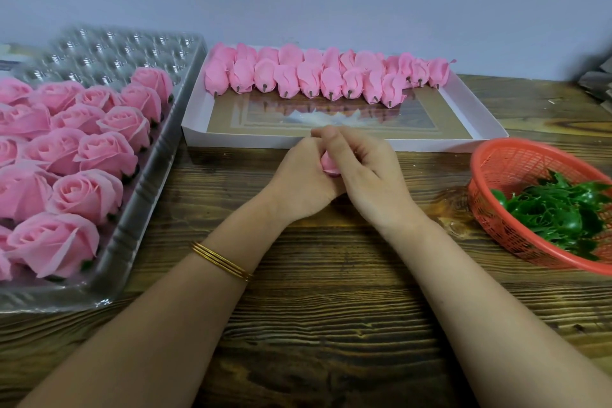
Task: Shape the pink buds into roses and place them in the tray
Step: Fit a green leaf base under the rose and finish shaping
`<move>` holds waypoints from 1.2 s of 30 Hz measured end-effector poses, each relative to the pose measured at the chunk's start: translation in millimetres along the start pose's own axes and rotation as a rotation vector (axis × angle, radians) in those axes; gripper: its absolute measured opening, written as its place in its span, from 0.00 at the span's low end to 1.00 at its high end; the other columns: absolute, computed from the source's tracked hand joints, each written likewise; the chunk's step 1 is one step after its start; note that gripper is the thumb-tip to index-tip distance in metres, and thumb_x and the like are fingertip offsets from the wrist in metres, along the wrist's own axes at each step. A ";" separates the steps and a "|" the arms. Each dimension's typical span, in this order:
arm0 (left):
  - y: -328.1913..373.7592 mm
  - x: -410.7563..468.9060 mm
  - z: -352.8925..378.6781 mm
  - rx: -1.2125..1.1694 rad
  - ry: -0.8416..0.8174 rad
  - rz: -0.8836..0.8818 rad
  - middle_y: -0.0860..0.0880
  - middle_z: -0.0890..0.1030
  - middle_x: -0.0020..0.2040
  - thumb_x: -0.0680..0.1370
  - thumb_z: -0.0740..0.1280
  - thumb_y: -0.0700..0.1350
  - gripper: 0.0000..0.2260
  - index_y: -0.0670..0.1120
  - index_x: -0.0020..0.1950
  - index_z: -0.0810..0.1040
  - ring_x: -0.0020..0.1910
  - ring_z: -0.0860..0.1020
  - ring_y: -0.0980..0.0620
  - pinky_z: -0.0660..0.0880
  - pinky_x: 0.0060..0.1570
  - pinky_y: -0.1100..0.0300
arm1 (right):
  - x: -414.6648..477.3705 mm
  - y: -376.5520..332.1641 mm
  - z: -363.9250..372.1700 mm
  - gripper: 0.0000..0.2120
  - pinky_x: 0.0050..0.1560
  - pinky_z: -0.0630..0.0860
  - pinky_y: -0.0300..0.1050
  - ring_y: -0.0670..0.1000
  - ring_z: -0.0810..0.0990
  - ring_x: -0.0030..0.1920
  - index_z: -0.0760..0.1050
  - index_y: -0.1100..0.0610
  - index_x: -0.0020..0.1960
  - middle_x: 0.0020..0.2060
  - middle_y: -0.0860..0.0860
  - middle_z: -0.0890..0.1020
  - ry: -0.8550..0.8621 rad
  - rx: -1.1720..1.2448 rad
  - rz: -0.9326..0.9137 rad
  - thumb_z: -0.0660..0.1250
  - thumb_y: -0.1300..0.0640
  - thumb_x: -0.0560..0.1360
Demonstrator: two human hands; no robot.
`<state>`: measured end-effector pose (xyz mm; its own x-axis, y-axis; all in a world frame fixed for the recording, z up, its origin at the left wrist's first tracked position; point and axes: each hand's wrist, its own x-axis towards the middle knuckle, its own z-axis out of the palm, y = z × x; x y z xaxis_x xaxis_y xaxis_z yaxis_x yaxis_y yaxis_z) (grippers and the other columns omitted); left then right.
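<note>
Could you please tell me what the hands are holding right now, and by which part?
The left hand and right hand together grip one pink bud; fingers hide most of it, so the exact part cannot be told.

My two bare forearms stretch from the bottom edge of the view and angle inward, meeting at the centre. My left hand (298,179) has its back turned to the left, fingers curled. My right hand (367,172) is pressed against it, back upward, knuckles bent. Between them they hold a pink bud (329,165), and only a small patch of it shows. The fingertips (323,133) of both hands touch at the top. Both wrists look fairly straight.
</note>
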<state>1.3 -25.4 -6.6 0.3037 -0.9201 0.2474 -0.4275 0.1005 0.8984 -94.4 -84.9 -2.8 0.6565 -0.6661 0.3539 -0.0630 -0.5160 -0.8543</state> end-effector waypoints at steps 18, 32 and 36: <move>6.9 -1.0 1.7 0.170 -0.058 0.035 0.58 0.74 0.34 0.78 0.64 0.32 0.17 0.51 0.34 0.73 0.34 0.74 0.68 0.67 0.37 0.74 | -4.5 -7.0 1.5 0.13 0.53 0.74 0.34 0.39 0.82 0.47 0.83 0.54 0.52 0.43 0.44 0.84 0.048 -0.034 0.023 0.67 0.48 0.73; 7.5 -1.3 0.9 0.168 0.017 -0.015 0.40 0.82 0.41 0.77 0.64 0.34 0.07 0.35 0.43 0.80 0.39 0.78 0.49 0.74 0.40 0.53 | -4.7 -7.6 -1.3 0.19 0.58 0.76 0.44 0.43 0.81 0.49 0.80 0.58 0.58 0.45 0.46 0.83 -0.037 0.099 0.151 0.76 0.53 0.69; 5.8 -0.8 0.0 0.129 0.030 -0.048 0.38 0.81 0.40 0.77 0.65 0.35 0.06 0.34 0.43 0.79 0.38 0.77 0.44 0.74 0.38 0.52 | -4.0 -8.4 -4.6 0.20 0.61 0.76 0.45 0.47 0.81 0.53 0.79 0.59 0.60 0.49 0.50 0.83 -0.072 0.172 0.190 0.76 0.58 0.70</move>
<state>-1.4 -24.1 -1.5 0.3511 -0.9107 0.2177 -0.5170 0.0052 0.8560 -99.9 -80.3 4.7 0.6970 -0.6994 0.1582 -0.0656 -0.2819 -0.9572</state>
